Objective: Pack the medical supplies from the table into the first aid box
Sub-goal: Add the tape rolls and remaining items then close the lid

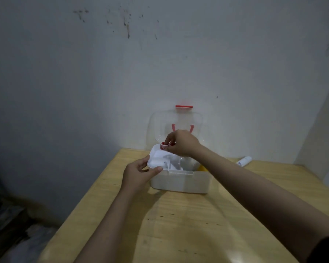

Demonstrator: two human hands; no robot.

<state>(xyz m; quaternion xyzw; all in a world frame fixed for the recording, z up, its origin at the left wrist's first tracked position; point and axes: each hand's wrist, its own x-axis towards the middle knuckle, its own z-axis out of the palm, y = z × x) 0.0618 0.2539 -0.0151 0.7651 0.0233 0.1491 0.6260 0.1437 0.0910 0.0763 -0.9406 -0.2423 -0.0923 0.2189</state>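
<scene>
White tube [244, 161] (on table [179, 224]) beside box [180, 181]

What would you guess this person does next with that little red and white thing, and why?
Probably lower the right hand a little and let the small roll go into the white tray. The roll is pinched just above the tray's far corner, the left hand steadies the tray at the box rim, and the lid stands open. A white tube lies unpacked on the table.
</scene>
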